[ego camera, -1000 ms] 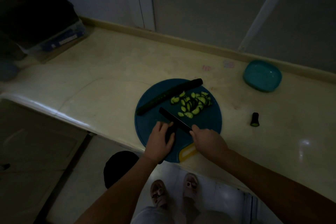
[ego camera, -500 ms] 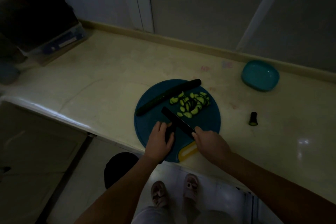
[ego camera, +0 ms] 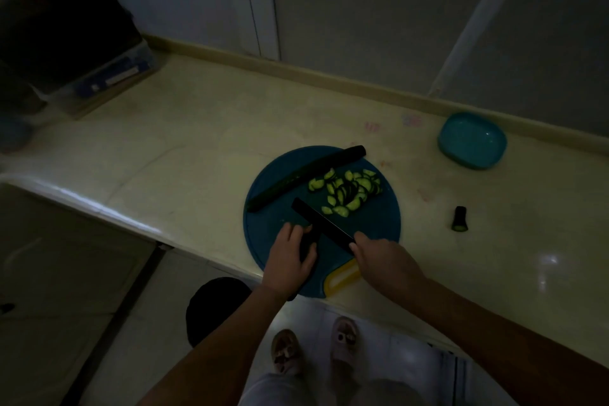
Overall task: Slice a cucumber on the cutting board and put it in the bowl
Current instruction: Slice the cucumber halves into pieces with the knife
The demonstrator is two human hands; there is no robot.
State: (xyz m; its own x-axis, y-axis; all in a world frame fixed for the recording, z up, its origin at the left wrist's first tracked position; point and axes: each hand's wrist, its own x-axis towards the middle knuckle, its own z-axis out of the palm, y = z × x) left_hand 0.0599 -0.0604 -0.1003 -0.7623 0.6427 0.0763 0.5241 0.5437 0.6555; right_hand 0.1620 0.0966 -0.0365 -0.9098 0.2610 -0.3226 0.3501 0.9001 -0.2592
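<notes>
A round blue cutting board [ego camera: 270, 227] with a yellow handle lies at the counter's front edge. On it rest a long dark cucumber half [ego camera: 306, 176] and a pile of pale green slices [ego camera: 347, 191]. My left hand [ego camera: 291, 259] holds a dark cucumber piece [ego camera: 308, 245] down on the board's near part. My right hand [ego camera: 382, 257] grips the handle of a black knife [ego camera: 321, 224], whose blade lies across that piece. The teal bowl [ego camera: 472, 140] stands at the back right with nothing visible in it.
A cut cucumber end [ego camera: 459, 218] lies on the counter right of the board. A clear storage box [ego camera: 108, 76] and dark items stand at the back left. The counter's front edge runs just below the board; my feet and the floor show beneath.
The hands and knife stay almost where they were on the near part of the board; the knife blade has shifted slightly. The camera view has moved a little.
</notes>
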